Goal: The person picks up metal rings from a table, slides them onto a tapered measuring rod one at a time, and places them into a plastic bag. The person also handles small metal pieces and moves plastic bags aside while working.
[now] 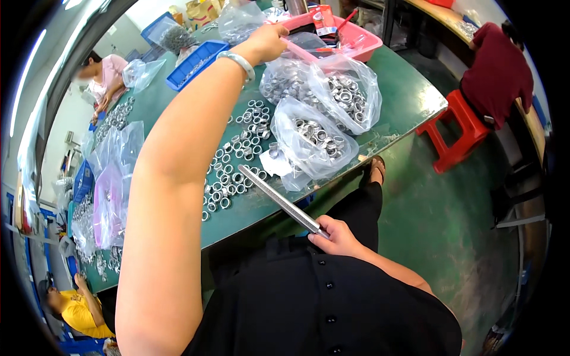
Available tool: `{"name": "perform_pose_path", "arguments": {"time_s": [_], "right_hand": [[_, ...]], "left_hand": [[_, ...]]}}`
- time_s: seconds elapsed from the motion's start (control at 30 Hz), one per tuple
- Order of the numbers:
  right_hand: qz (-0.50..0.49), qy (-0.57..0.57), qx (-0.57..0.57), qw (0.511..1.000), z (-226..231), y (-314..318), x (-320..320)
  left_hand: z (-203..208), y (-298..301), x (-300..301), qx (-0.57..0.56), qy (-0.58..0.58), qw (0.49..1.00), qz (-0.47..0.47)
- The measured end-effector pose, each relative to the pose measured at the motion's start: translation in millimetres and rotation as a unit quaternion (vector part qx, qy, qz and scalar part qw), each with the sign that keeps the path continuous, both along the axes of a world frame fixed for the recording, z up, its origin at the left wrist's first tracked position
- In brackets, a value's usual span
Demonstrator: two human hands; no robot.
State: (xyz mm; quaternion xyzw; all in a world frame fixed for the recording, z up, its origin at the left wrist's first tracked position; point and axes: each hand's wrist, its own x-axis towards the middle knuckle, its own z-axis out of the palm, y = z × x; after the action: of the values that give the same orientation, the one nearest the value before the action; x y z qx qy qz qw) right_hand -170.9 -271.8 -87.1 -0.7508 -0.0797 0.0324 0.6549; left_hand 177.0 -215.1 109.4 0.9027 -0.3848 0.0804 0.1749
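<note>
My left hand reaches far across the green table to the left rim of a pink plastic basket. Its fingers look closed there, and whatever is in them is hidden. Close to my body, my right hand grips the thick end of a tapered metal ring mandrel, its thin tip pointing up and left over the table edge. Loose silver rings lie spread past that tip. Beside them stand clear plastic bags full of rings, the nearest bag by the table's front edge.
A blue tray and more plastic bags sit farther left on the table. Co-workers in pink and yellow are at the left. On the right, a person in dark red sits on a red stool.
</note>
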Motion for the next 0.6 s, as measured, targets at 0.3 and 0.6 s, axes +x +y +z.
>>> {"name": "perform_pose_path", "arguments": {"time_s": [0.3, 0.6], "right_hand": [[-0.005, 0.012, -0.034, 0.999, 0.8, 7.2, 8.6], [0.002, 0.036, 0.002, 0.999, -1.7, 26.7, 27.8]], "left_hand": [[8.7, 109.4, -0.7, -0.005, 0.041, 0.999, 0.01], [-70.8, 264.1, -60.5, 0.028, 0.224, 0.958, 0.174]]}}
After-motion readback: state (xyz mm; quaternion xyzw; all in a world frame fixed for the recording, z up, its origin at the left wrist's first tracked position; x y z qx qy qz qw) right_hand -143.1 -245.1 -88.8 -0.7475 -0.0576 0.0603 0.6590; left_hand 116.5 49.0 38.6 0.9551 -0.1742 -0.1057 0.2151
